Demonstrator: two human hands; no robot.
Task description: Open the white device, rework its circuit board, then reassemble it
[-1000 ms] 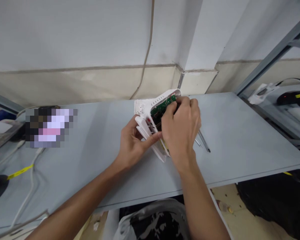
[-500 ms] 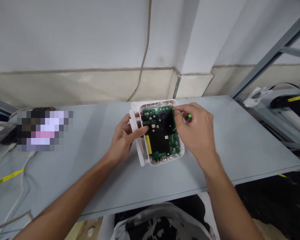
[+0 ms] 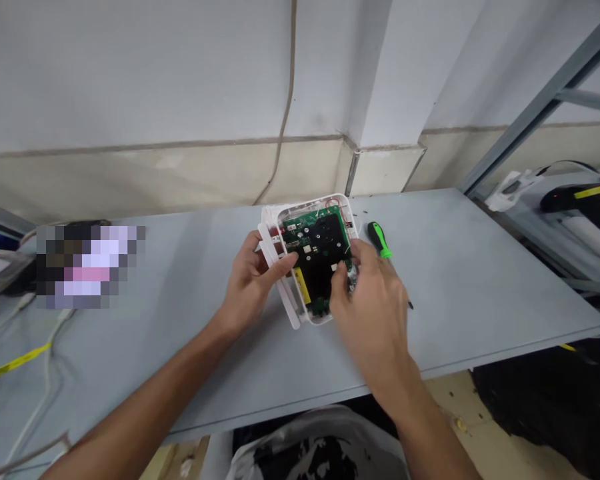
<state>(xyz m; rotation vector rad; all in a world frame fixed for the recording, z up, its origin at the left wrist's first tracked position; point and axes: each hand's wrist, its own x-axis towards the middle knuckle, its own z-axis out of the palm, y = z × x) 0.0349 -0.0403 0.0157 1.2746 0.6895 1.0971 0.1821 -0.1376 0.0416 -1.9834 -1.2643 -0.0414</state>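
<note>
A white router (image 3: 287, 303) with fold-down antennas lies tilted on the bench, its casing opened. Inside sits a green circuit board (image 3: 305, 220) largely covered by a black area, with a yellow label along its left side. My left hand (image 3: 253, 273) grips the router's left side, thumb over the rim and fingers behind the antennas. At the board's right edge, my right hand (image 3: 373, 293) has its thumb and bent fingers closed on the board; the fingertips are partly hidden. A green and black screwdriver (image 3: 379, 238) lies just right of the router, its shaft partly behind my right hand.
Small dark screws (image 3: 365, 213) lie behind the router on the grey bench (image 3: 480, 280). A pixelated device (image 3: 90, 267) with white cables is at the left. To the right stands a metal frame (image 3: 515, 127), with a black scanner-like device (image 3: 580, 197) beyond it.
My right hand has moved down along the router's right side, from its upper corner toward the lower right. The screwdriver and screws now show. My left hand keeps its hold.
</note>
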